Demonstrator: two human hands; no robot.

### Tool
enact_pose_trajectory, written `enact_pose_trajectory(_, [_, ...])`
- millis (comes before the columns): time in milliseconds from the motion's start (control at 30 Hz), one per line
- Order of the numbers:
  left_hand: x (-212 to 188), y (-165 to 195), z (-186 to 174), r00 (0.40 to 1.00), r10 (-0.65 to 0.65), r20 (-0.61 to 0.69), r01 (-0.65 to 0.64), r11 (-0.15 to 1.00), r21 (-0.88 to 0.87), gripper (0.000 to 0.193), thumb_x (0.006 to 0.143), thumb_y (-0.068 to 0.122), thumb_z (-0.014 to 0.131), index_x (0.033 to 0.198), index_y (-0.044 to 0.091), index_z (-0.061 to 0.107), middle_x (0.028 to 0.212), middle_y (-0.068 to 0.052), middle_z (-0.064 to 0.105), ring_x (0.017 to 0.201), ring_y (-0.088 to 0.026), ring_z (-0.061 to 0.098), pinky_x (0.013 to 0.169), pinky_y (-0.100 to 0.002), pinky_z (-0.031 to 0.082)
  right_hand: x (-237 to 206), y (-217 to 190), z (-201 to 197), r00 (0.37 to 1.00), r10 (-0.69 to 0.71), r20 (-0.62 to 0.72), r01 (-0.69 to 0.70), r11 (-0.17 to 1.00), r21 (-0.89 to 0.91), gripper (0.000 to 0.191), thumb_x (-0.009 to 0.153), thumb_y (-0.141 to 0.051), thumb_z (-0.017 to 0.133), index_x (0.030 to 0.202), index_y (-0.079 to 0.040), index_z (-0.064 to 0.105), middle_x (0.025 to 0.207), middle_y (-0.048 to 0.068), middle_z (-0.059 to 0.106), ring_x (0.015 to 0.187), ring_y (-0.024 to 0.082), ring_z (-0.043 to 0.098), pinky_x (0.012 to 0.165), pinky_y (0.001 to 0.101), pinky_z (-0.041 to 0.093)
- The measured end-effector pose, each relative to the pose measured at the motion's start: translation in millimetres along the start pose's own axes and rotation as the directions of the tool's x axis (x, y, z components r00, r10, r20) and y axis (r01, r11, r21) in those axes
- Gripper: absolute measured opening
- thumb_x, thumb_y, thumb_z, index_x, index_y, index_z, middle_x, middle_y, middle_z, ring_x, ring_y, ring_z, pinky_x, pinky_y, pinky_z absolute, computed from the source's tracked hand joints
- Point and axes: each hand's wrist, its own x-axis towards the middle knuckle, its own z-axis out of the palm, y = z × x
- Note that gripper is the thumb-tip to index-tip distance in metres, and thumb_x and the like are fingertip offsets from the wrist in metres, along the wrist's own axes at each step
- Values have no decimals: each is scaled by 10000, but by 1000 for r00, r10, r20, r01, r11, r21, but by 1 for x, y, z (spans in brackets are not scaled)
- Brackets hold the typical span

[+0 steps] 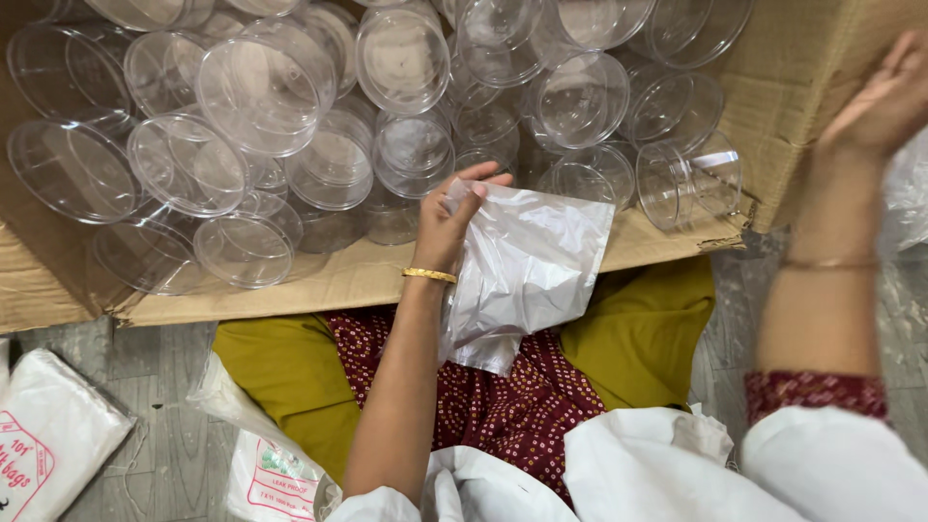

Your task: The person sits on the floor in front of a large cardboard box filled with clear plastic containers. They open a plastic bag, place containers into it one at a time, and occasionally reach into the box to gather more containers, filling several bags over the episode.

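At the far left, on the grey floor (164,454), lie two flat packs of plastic bags (48,435), white with red print, kept within arm's reach of the seated person. Above them a big cardboard box (319,280) lies open on its side, its flap spread toward the person's lap, so that the clear round plastic tubs (261,82) piled loosely inside can be picked out without lifting anything.

In the middle, the left hand (447,224), a gold bangle (428,275) at its wrist, has its grip closed on the upper edge of a thin clear plastic bag (527,266), thumb and fingers pinching the film. The bag hangs loose over the box flap and the red patterned lap, its lower corner crumpled; it seems held by the top so that its mouth stays near the tubs. One tub (688,179) lies on its side at the box's right corner, closest to the bag.

At the right, the right hand (884,101) is raised against the box's upright cardboard wall. Its fingers run out of view at the picture's edge, so I cannot tell whether its grip is loosened or clenched, or on what. Beside it shows a bit of crinkled clear film.
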Motion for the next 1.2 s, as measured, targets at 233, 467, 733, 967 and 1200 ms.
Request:
enact_pose_trajectory(233, [-4,2,0,999,34,31,-33,999,-23,354,996,154,671,1299,-28,655,1234,-170,740,1113,-181,689,995,-343,557,-185,5,176,770,129,625,155,912,-380,344,1068,-198,704,1353,-28,613,1344,88,667,1210,186,658,1102,337,565])
enact_pose_trajectory(467, [-13,1,0,997,65,33,-64,998,-19,302,1011,159,672,1259,-14,688,1200,-167,746,1106,-195,707,996,-335,560,-229,31,193,685,515,514,-85,758,-646,241,951,-148,761,1151,-18,728,1065,60,740,950,116,672,834,272,549])
enact_pose_trajectory(733, [-15,1,1,998,64,4,-64,998,17,287,1006,171,686,1222,-18,707,1173,-155,752,1077,-189,709,971,-327,563,-231,46,172,646,579,497,-291,789,-542,177,996,-157,703,1102,-17,719,1006,-22,716,902,27,614,803,212,518])
enact_pose_trajectory(967, [-13,-5,-2,1000,14,17,-14,1000,5,292,957,154,727,1211,10,709,1150,-119,752,1036,-168,704,937,-314,559,-230,41,176,677,587,443,-241,746,-621,150,972,-134,729,1045,-3,737,922,-21,727,833,32,624,747,210,521])
enact_pose_trajectory(1200, [-8,-14,-9,982,188,29,-190,952,240,167,934,137,779,1042,13,757,1186,-53,742,1071,-128,665,963,-282,510,-234,45,175,658,636,404,-274,702,-658,192,1048,-153,645,1129,-18,755,860,-22,668,766,28,530,675,209,445])
